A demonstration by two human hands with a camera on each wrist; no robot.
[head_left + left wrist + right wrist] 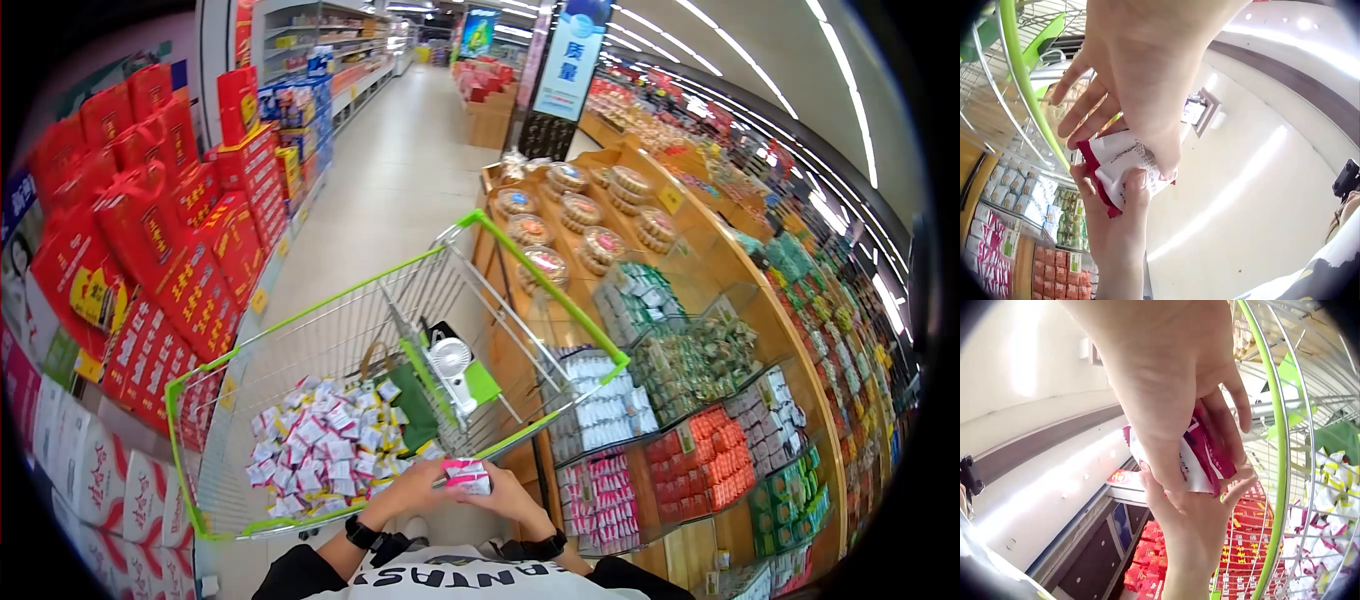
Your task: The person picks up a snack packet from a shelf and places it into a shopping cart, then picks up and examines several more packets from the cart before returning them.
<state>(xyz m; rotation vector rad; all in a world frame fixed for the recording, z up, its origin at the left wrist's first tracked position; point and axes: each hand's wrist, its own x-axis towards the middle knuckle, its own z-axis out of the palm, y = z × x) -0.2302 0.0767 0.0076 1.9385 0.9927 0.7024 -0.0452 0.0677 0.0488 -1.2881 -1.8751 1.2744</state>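
Note:
Both hands hold a small white and magenta snack packet (468, 477) between them, just over the near rim of a shopping cart (345, 285). My left hand (415, 490) grips its left side and my right hand (512, 497) its right. In the left wrist view, dark print shows on the white face of the packet (1124, 164), and the right thumb (1137, 181) presses on it. The right wrist view shows magenta bands on the packet (1200, 456), partly covered by the fingers. Inside the cart lies a heap of small white, pink and yellow packets (320, 440).
A green bag (408, 400) and a small white fan (450, 356) are also in the cart. Wooden shelving with bins of wrapped snacks (700, 450) and round tubs (580, 212) lines the right. Red gift boxes (190, 275) stack up at left; an aisle (395, 140) runs ahead.

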